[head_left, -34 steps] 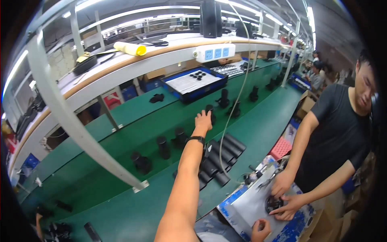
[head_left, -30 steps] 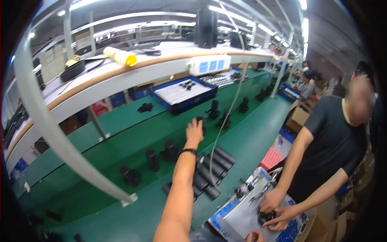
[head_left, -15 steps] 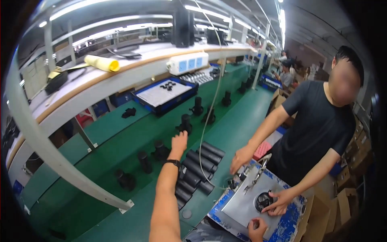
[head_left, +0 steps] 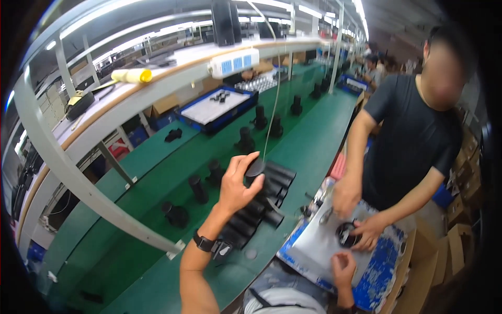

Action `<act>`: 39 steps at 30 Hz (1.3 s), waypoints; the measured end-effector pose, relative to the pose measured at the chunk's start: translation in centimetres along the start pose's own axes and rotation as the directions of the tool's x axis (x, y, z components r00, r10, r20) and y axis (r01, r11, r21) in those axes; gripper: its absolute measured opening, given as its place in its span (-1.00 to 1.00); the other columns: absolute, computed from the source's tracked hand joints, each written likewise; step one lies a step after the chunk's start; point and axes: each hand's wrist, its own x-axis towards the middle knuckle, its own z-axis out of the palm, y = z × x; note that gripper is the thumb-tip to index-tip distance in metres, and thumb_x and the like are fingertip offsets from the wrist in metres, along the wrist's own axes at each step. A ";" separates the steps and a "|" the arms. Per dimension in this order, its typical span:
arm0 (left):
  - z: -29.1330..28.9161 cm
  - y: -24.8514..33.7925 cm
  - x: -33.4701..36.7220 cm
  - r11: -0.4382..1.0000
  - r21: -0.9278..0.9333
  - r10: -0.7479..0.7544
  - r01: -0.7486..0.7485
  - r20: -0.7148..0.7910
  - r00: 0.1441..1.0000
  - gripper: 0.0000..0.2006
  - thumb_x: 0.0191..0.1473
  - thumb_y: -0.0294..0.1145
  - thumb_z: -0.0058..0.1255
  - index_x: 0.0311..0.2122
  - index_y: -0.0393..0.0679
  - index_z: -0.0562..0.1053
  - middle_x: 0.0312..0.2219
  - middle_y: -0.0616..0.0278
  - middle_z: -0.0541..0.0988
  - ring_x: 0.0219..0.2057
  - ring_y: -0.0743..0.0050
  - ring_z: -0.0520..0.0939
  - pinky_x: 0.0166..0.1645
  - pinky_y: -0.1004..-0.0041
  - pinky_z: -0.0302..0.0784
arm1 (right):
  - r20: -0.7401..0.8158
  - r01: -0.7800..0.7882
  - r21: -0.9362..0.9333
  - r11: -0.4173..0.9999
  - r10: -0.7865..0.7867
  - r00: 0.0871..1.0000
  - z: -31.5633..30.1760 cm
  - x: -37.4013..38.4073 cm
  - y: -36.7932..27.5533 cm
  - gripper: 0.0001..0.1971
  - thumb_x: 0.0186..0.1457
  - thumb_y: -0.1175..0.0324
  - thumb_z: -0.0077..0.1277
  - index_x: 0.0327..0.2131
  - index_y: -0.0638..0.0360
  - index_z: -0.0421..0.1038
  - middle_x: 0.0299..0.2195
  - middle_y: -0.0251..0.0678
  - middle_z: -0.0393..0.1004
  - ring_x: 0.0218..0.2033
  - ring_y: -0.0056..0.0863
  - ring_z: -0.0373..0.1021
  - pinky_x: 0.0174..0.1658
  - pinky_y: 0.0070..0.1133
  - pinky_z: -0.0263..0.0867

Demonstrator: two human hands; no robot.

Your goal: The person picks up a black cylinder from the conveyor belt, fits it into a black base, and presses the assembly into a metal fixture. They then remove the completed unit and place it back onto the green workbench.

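My left hand (head_left: 235,183), with a dark watch on its wrist, is closed round a black cylindrical part (head_left: 255,168), its flat round end facing up. It hangs over a row of black tubes (head_left: 243,225) lying side by side on the green bench. Above the near edge of a metal plate (head_left: 316,246), my right hand (head_left: 343,267) is raised with fingers curled together; what is in them, if anything, does not show. Close by, a co-worker's hand (head_left: 370,234) rests on a black ring-shaped part (head_left: 346,234) on the plate. Their other hand (head_left: 346,196) is over the plate's far side.
Black flanged parts (head_left: 244,140) stand in a line along the dark green strip. A blue tray (head_left: 214,112) holds small black pieces. A slanting white post (head_left: 94,193) and a hanging cable (head_left: 276,94) cross the bench. Cardboard boxes (head_left: 457,251) stand at right.
My left hand, earlier reaching toward the standing parts, has come over the tubes and now grips a black cylinder. The co-worker's far hand has moved over the plate. My view has shifted.
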 end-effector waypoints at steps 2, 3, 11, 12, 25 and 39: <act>0.9 3.0 -2.5 0.929 -0.321 -0.137 0.186 0.169 0.976 -0.37 -0.02 -0.24 0.12 0.16 -0.16 0.22 -0.17 0.07 0.49 -0.10 0.29 0.50 0.06 0.36 0.33 | 0.176 0.064 0.092 0.994 -0.080 0.981 0.9 2.0 -2.7 -0.76 0.06 0.44 0.02 -0.17 0.28 0.35 -0.27 -0.27 0.47 -0.19 -0.56 0.39 -0.13 -0.62 0.27; 2.2 4.0 -3.8 0.841 -0.487 -0.104 0.234 0.278 0.955 -0.33 0.01 -0.22 0.10 0.20 -0.18 0.14 -0.16 0.09 0.48 -0.08 0.32 0.49 0.08 0.36 0.31 | 0.283 0.018 0.195 0.981 -0.074 0.956 1.5 2.7 -4.1 -0.68 0.09 0.36 0.02 -0.11 0.30 0.31 -0.23 -0.23 0.46 -0.15 -0.53 0.39 -0.10 -0.59 0.27; 12.3 9.5 -12.2 0.300 -0.686 -0.158 0.663 0.650 0.743 -0.36 0.23 -0.20 -0.17 0.29 -0.19 -0.09 -0.01 -0.01 0.44 0.01 0.35 0.45 0.11 0.37 0.31 | 0.571 -0.412 0.720 0.559 -0.139 0.809 4.4 3.3 -3.5 -0.30 -0.04 -0.11 0.10 -0.04 0.31 0.21 -0.26 -0.10 0.43 -0.28 -0.35 0.43 -0.18 -0.48 0.41; 12.9 9.5 -13.8 0.245 -0.712 -0.174 0.658 0.636 0.752 -0.36 0.25 -0.15 -0.20 0.30 -0.18 -0.10 0.02 -0.02 0.41 0.03 0.37 0.43 0.09 0.38 0.34 | 0.438 -0.272 0.742 0.613 -0.136 0.888 4.3 3.4 -3.4 -0.33 0.00 -0.09 0.07 -0.03 0.29 0.19 -0.25 -0.14 0.40 -0.25 -0.40 0.41 -0.17 -0.51 0.40; 15.4 10.9 -20.0 -0.610 -0.170 0.185 0.774 0.919 0.348 -0.35 0.27 0.14 -0.59 -0.08 -0.29 0.37 -0.47 0.05 0.52 -0.53 0.23 0.54 -0.42 0.39 0.48 | 0.209 -0.146 0.931 0.334 -0.160 0.965 -1.1 5.2 -3.6 -0.34 0.07 -0.08 0.03 0.06 0.15 0.06 -0.18 -0.27 0.24 -0.08 -0.36 0.21 0.12 -0.40 0.09; 15.4 10.5 -20.2 -0.112 -0.335 -0.141 0.936 0.937 0.318 -0.64 0.29 -0.17 -0.30 -0.07 -0.27 0.37 -0.41 0.06 0.57 -0.38 0.36 0.61 -0.21 0.44 0.52 | -0.284 0.359 0.553 0.752 -0.235 0.930 -6.2 9.5 -3.0 -0.57 0.02 0.27 0.06 -0.07 0.26 0.23 -0.18 -0.24 0.28 -0.12 -0.39 0.25 0.08 -0.46 0.16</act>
